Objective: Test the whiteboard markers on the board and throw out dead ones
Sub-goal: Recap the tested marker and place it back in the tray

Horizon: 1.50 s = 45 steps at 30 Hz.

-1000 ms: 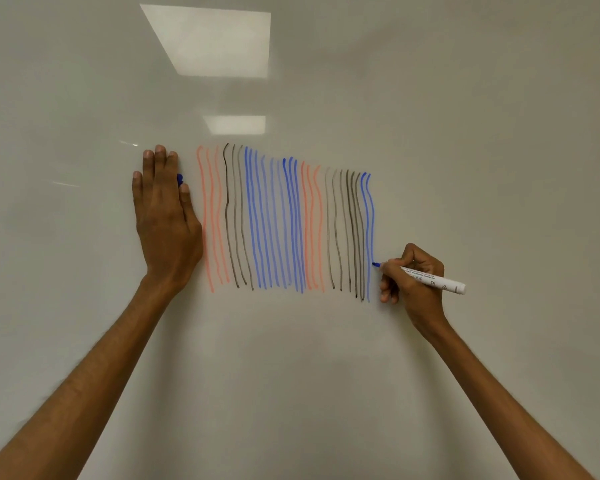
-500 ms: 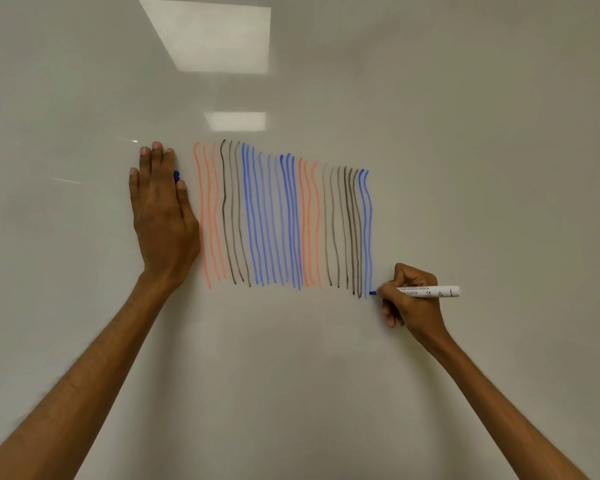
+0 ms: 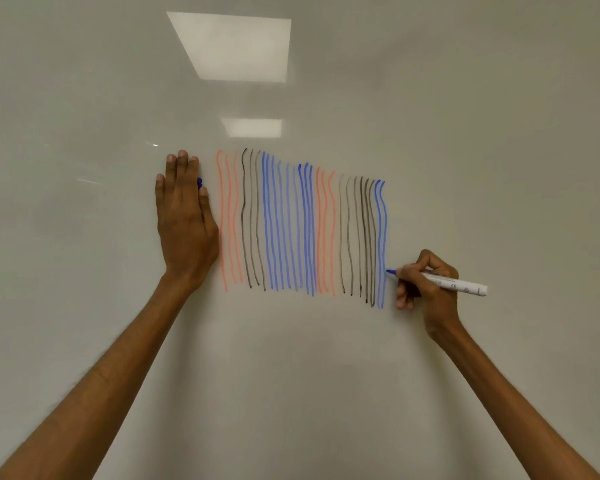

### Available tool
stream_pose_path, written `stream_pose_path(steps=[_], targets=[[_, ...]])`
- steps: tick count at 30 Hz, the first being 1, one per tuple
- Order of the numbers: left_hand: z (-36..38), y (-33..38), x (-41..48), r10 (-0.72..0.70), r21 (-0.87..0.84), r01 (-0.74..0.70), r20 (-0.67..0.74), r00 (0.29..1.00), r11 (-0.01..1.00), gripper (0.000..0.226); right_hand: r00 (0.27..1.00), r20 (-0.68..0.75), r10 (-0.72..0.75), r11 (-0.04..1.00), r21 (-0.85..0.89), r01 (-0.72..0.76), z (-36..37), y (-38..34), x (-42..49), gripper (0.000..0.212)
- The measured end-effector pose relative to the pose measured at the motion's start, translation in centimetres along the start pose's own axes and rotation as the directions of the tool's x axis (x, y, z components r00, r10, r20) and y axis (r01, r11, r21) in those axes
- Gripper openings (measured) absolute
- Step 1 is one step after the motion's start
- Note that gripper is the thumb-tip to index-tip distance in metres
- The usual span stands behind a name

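Raised since the earlier frame, the tip of the marker point(image 3: 454, 284) was brought from the foot of the last blue stroke point(image 3: 381, 237) to partway up it, just right of it. The whiteboard point(image 3: 465, 133) was braced by the left hand point(image 3: 184, 220), laid flat with straight fingers, a blue piece point(image 3: 200, 183) glimpsed by its thumb. The marker was pinched in the curled fingers of the right hand point(image 3: 426, 289). Even, light pressure was judged best for a fair ink test.

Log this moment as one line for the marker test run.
phase: testing blue marker | right hand: grips marker, tip at rightmost blue line | left hand: flat on whiteboard | ink: vivid
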<state>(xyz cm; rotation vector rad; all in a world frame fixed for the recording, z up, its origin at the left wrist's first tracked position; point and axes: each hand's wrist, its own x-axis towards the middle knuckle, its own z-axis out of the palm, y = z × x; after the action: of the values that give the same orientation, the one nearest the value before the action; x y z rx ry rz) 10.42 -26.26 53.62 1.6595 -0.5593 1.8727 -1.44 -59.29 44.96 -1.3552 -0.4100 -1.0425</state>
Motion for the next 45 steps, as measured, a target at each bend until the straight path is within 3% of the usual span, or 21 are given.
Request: stream_pose_path(steps=[5,12,36,45], targets=[[0.0,0.0,0.0,0.001,-0.008,-0.001,0.005,1.000,1.000,0.047,0.996,-0.021,-0.083,0.992,0.088,0.085,1.3,-2.8,3.6,0.031],[0.1,-0.1,0.0,-0.001,-0.012,0.001,0.009,1.000,1.000,0.047,0.984,-0.047,-0.171,0.983,0.052,0.173,2.9,-5.7,7.4,0.027],[-0.1,0.3,-0.2,-0.020,-0.030,0.020,0.019,1.000,0.999,0.047,0.977,-0.086,-0.196,0.980,-0.048,0.192,3.0,-4.6,7.5,0.021],[0.0,0.3,-0.3,-0.019,-0.031,0.020,0.019,1.000,0.999,0.047,0.977,-0.142,-0.158,0.985,0.050,0.166,3.3,-5.4,7.8,0.021]])
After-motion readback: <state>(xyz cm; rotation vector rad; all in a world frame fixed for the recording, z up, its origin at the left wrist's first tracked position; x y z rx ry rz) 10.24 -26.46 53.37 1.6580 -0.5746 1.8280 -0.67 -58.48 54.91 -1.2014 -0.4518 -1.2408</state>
